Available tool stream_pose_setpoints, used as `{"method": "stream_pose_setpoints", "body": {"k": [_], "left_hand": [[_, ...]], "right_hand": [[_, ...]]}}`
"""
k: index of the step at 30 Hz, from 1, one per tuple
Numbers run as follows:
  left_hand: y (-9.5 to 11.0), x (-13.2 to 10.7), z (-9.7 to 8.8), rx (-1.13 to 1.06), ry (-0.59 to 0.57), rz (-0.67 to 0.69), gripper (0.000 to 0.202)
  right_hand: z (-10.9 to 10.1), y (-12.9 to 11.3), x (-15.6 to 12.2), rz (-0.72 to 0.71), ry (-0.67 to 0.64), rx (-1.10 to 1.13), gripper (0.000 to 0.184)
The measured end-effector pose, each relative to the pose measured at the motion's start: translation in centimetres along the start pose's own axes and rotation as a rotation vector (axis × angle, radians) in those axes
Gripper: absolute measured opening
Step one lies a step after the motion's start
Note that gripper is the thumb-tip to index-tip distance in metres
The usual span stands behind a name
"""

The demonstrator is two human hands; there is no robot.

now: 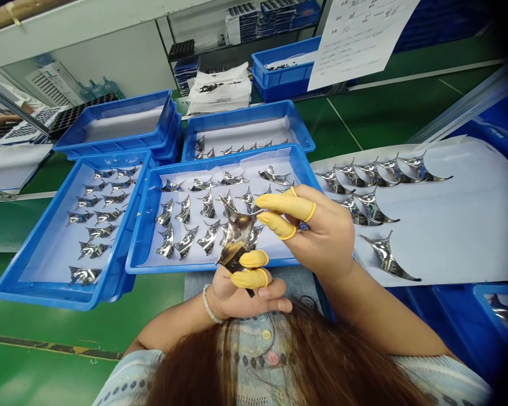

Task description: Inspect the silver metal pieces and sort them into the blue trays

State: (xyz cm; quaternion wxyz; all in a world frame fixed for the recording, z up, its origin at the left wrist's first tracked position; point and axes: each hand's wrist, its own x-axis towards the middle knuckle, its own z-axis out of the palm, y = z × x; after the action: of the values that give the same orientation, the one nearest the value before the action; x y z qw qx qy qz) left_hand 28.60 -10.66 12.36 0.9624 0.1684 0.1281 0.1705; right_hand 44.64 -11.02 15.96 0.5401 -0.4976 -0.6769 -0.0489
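A shiny, curved metal piece with pointed corners (239, 230) is held up in front of my chest, over the near edge of a blue tray (211, 267). My left hand (243, 290) grips its lower end between thumb and finger, both in yellow finger cots. My right hand (325, 234), also in yellow finger cots, is closed around the piece's upper right tip. Behind it, rows of similar metal pieces (209, 203) lie on white paper in the tray; some are partly hidden by my hands.
To the left a second blue tray (46, 298) holds more pieces. Others lie on a white sheet (461, 231) at the right. Further back are a third tray (248, 109), stacked trays (114, 138) and a hanging written paper (359, 39). Another person's arm (4, 118) shows at far left.
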Motion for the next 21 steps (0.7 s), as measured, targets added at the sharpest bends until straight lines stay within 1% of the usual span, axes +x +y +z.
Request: {"method": "stream_pose_setpoints", "body": {"k": [3,5,7,9,11,13,15,16,18,21], "left_hand": [[0.2,0.0,-0.2,0.115,0.043,0.125,0.060],[0.5,-0.1,-0.8,0.225,0.079,0.264,0.052],[1.0,-0.4,-1.7,0.410,0.153,0.439,0.044],[1.5,-1.0,-2.5,0.659,0.234,0.619,0.037],[2.2,-1.7,-3.1,0.964,0.302,0.765,0.034],[2.8,-2.3,-3.3,1.297,0.349,0.900,0.032],[3.2,-2.7,-3.1,1.571,0.384,1.024,0.030],[3.3,-2.9,-3.0,1.660,0.391,1.078,0.029],[3.4,-3.1,-2.9,1.758,0.393,1.162,0.027],[3.4,-3.2,-3.2,1.821,0.400,1.257,0.023]], "right_hand": [[0.0,0.2,-0.1,0.045,0.015,0.043,0.012],[-0.1,0.5,-0.3,0.117,0.019,0.109,0.013],[0.0,0.7,-0.6,0.242,-0.002,0.205,0.014],[0.1,1.0,-0.9,0.406,-0.006,0.353,0.015],[0.3,1.2,-1.3,0.567,0.018,0.562,0.018],[0.6,1.2,-1.7,0.697,0.026,0.766,0.022],[0.8,1.1,-1.9,0.792,0.006,0.888,0.028],[0.8,1.0,-1.9,0.822,0.000,0.918,0.032],[0.9,0.7,-1.9,0.835,0.005,0.954,0.038],[0.9,0.3,-1.9,0.773,0.025,0.991,0.043]]}}
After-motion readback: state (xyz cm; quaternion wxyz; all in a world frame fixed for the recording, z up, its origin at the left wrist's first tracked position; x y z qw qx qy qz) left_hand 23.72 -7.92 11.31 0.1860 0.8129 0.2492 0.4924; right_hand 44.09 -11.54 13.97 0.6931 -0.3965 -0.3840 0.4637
